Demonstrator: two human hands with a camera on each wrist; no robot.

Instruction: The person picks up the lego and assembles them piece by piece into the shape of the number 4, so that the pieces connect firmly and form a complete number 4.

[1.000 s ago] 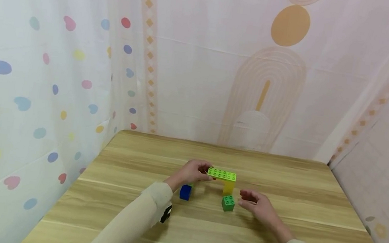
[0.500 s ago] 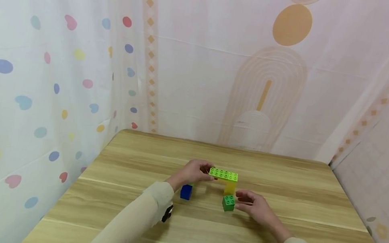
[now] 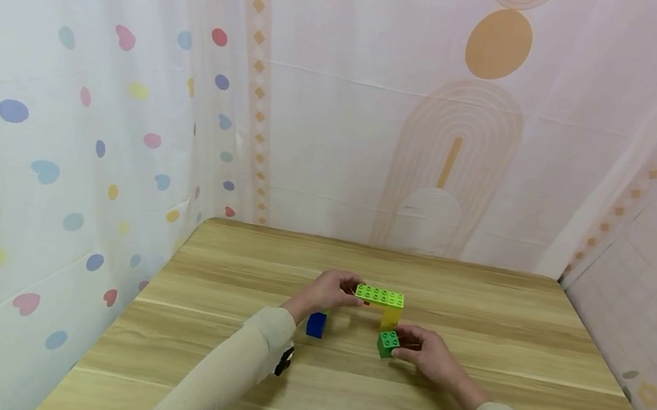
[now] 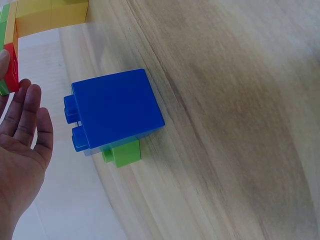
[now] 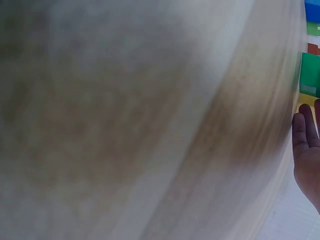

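My left hand pinches the left end of a toy brick bridge. Its top is a row of lime-green bricks, with a red brick under the held end and a yellow brick column under the right end. My right hand holds a green four-stud brick just in front of that column, thumb on its near right corner and fingers behind it. In the right wrist view, the fingers lie close to the green brick, which is partly cut off by the frame edge.
A blue brick stands on the wooden table, close to the left forearm. Behind it a small lime-green brick shows in part. A patterned curtain rises behind the table's far edge.
My right hand has moved left to the green brick, and its thumb and fingers have closed on it. The left hand keeps its hold on the bridge's end.
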